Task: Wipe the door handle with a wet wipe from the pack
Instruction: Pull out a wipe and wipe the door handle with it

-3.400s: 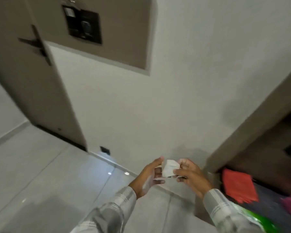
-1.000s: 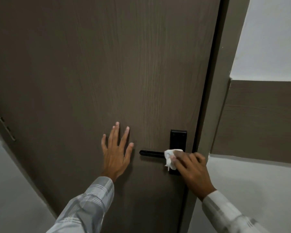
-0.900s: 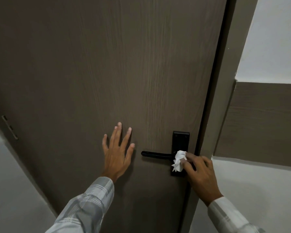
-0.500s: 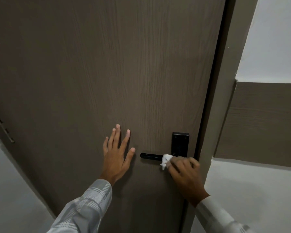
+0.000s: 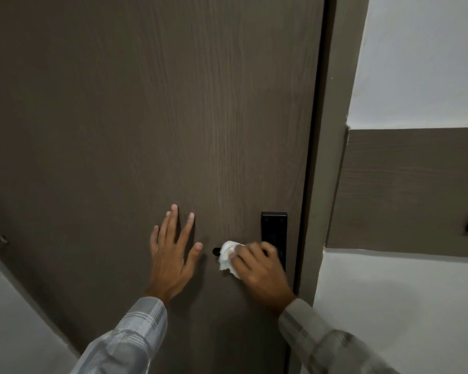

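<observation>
Door handle [image 5: 216, 251]: only the black tip shows | right hand [image 5: 257, 268]: clasps white wipe [image 5: 227, 255] around lever | left hand [image 5: 170, 255]: fingers spread, flat on door [image 5: 173, 117]

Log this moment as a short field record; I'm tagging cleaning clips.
left hand: flat on the door, fingers spread
right hand: presses the wet wipe on the lever
door handle: black, only its free tip shows past the wipe
backplate: black, upright, by the door's edge
pack: not in view
</observation>
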